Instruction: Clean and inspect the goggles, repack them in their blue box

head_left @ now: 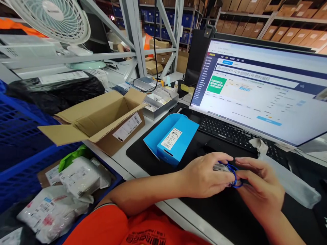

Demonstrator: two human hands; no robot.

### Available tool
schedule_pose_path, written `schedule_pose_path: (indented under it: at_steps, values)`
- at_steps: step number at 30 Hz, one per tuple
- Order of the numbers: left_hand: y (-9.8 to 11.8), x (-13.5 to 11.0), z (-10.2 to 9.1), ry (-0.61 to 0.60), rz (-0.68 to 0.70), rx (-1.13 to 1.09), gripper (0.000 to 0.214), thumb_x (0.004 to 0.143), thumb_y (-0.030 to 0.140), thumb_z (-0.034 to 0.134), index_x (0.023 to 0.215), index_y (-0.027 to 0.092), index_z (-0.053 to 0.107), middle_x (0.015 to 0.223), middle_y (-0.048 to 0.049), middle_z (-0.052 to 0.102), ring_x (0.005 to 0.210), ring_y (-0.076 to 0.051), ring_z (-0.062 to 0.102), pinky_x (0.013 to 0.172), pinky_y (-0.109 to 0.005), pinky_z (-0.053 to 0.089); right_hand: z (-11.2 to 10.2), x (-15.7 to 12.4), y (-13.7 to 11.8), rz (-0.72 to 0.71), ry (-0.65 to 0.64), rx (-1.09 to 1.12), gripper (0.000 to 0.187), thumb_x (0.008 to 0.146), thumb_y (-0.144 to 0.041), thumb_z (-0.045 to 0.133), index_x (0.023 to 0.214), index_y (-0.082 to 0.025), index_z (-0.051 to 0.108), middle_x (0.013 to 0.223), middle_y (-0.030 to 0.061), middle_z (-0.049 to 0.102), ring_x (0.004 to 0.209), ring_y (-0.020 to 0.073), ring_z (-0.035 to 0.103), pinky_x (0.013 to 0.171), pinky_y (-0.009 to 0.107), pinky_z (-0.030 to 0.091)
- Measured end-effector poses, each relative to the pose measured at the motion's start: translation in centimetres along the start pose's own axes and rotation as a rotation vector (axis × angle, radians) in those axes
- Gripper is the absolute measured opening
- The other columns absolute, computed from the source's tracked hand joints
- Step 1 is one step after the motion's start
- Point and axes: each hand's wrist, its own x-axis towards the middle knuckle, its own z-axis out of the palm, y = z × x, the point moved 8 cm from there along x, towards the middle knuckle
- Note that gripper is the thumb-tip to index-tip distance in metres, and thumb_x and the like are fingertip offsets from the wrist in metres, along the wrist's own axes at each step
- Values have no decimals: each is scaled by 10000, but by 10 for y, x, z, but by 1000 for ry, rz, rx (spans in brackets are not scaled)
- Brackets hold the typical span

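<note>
My left hand is closed around a small clear and grey item with blue loops, whose exact kind I cannot make out. Opposite it, my right hand pinches the blue part with thumb and fingers. Much of the item is hidden by my fingers. Both hands are above the black desk mat. To their left lies an opened blue box with a white label bearing a small drawing. A translucent plastic sleeve lies beyond my right hand.
A monitor stands behind a black keyboard. An open cardboard carton sits at the desk's left edge. Below it, a blue crate is beside several wrapped parcels. A metal tray and a fan are farther back.
</note>
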Motion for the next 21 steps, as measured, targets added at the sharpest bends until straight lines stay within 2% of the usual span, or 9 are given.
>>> schedule_pose_path:
  at_steps: [3, 6, 11, 15, 18, 21]
  values:
    - [2, 3, 3, -84, 36, -45, 129, 935, 332, 719, 1002, 237, 775, 1432, -133, 615, 1257, -279, 657, 1077, -424, 613, -2, 6, -4, -48, -80, -10, 190, 874, -105, 726, 894, -288, 774, 1126, 71, 755, 925, 257, 768, 688, 380, 649]
    - [2, 6, 2, -131, 70, -90, 142, 925, 351, 756, 898, 212, 749, 1372, -142, 636, 1214, -282, 664, 1103, -421, 583, -4, 10, -9, -115, -161, -47, 195, 901, -117, 706, 936, -293, 780, 1120, 62, 779, 835, 218, 760, 613, 335, 598]
    - [-7, 10, -9, -153, 41, -79, 337, 950, 475, 769, 781, 197, 682, 1331, -132, 657, 1196, -260, 657, 1092, -385, 560, -6, 15, -11, -141, -218, -31, 140, 920, -130, 700, 927, -262, 749, 1100, 63, 785, 815, 183, 756, 629, 296, 578]
    - [-11, 11, -21, -89, 55, 155, 307, 995, 494, 708, 886, 207, 717, 1263, -110, 701, 1203, -269, 667, 1057, -420, 571, -9, 21, -6, -136, -216, -89, 112, 938, -158, 716, 908, -263, 742, 1041, 54, 782, 846, 185, 745, 663, 299, 558]
    - [-7, 9, -24, -15, 116, 300, 208, 1019, 407, 686, 932, 220, 710, 1191, -86, 732, 1185, -257, 694, 1020, -405, 582, -9, 26, -5, -133, -208, -163, 103, 945, -178, 723, 883, -258, 739, 1006, 56, 784, 831, 190, 727, 662, 308, 533]
    - [-17, 6, -25, 86, -18, 236, 103, 1025, 254, 609, 1012, 237, 710, 1119, -57, 749, 1084, -216, 723, 946, -358, 605, -7, 29, -4, -79, -223, -109, 80, 943, -212, 744, 877, -257, 741, 1016, 57, 786, 847, 189, 731, 684, 305, 549]
